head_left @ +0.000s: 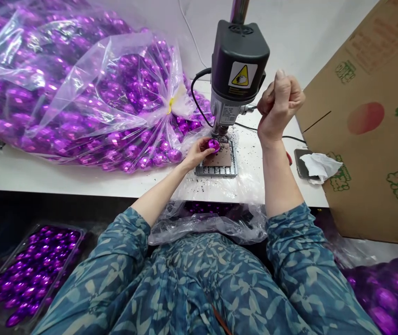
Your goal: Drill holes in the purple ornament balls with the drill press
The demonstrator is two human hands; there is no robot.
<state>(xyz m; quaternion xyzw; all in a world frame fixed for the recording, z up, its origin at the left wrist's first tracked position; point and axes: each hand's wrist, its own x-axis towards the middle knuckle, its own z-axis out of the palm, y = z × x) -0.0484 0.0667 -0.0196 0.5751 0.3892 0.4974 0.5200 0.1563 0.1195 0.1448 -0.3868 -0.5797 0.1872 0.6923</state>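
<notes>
A small bench drill press [239,70] stands on the white table [45,174]. My left hand [199,152] pinches a shiny purple faceted ball [214,145] and holds it on the drill's metal base plate [219,164], right under the spindle. My right hand [279,104] is closed in a fist around the drill's feed lever [251,108] at the machine's right side. Dark shavings lie scattered around the base plate.
Big clear plastic bags of purple balls [80,97] fill the table's left. A large cardboard box [376,130] stands at the right, with a phone and crumpled tissue [319,165] beside it. A tray of purple balls [27,274] sits lower left; another open bag [212,221] lies in the lap.
</notes>
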